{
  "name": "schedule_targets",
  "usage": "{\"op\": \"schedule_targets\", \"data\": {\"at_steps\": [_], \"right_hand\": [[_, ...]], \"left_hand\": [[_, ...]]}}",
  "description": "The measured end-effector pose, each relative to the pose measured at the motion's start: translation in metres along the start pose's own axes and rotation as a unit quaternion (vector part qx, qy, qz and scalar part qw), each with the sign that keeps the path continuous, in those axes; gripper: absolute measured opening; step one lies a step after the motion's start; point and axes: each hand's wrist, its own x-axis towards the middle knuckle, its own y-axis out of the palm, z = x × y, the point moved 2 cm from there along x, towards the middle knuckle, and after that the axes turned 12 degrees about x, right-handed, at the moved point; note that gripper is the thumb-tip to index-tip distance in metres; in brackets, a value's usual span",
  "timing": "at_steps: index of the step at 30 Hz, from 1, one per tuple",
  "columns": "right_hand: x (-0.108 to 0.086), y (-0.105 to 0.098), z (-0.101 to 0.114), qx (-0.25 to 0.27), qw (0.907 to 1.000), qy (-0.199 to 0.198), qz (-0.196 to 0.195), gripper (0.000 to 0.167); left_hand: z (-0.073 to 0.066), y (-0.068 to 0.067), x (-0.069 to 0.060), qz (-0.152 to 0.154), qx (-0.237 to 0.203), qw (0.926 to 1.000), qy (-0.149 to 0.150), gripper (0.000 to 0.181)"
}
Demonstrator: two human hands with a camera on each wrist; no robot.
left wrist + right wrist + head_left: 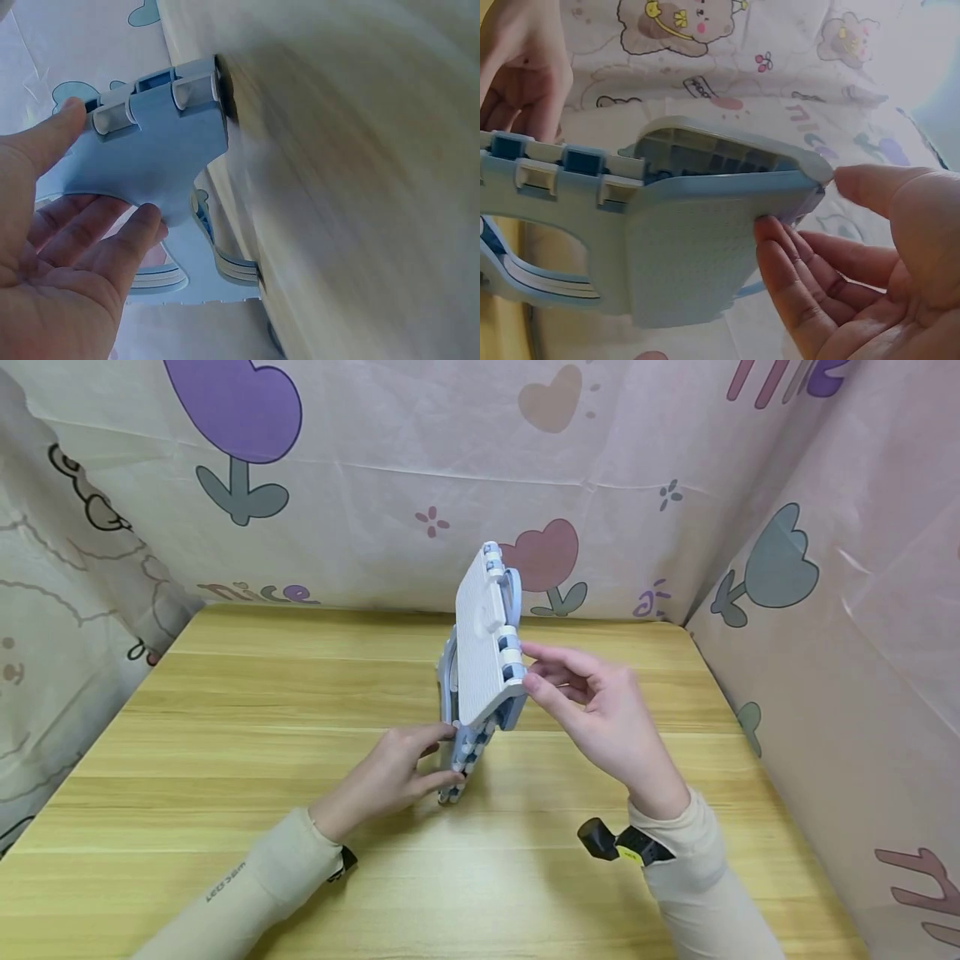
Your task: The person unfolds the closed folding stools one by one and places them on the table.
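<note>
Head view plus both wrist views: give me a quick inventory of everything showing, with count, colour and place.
Wood-grain table: 1, yellowish brown, below everything
Folding stool: 1, white and blue, partly folded, over the table's middle
Printed cloth: piece count unclear, pale with coloured prints, behind and on both sides
Wrist devices: 2, black, one per arm
Sleeves: 2, beige, lower head view
Left hand: 1, bare, pinching the stool's lower part
Right hand: 1, bare, pinching its near right edge
</note>
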Motion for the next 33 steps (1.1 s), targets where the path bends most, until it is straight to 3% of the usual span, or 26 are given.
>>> {"op": "schedule_targets", "data": {"at_steps": [5, 10, 17, 21, 25, 33], "right_hand": [[-0.001, 0.013, -0.003, 0.016, 0.9991, -0.027, 0.03, 0.047], [0.0, 0.024, -0.012, 0.029, 0.9975, -0.024, 0.06, 0.055], [-0.002, 0.033, -0.037, 0.013, 0.9965, 0.034, 0.076, 0.057], [-0.006, 0.038, -0.052, 0.003, 0.9932, 0.075, 0.089, 0.045], [-0.007, 0.043, -0.062, -0.013, 0.9917, 0.088, 0.093, 0.035], [-0.007, 0.052, -0.077, -0.018, 0.9886, 0.096, 0.114, 0.035]], "left_hand": [[-0.001, 0.003, 0.0, 0.004, -0.029, 0.9995, -0.008, 0.053], [-0.003, 0.007, -0.001, 0.013, -0.046, 0.9987, -0.018, 0.056], [-0.001, 0.008, -0.003, 0.008, -0.042, 0.9988, -0.021, 0.056], [-0.001, 0.007, -0.003, 0.015, -0.051, 0.9983, -0.025, 0.055], [-0.001, 0.006, -0.003, 0.024, -0.066, 0.9971, -0.03, 0.055], [-0.001, 0.005, -0.003, 0.031, -0.046, 0.9978, -0.035, 0.056]]}}
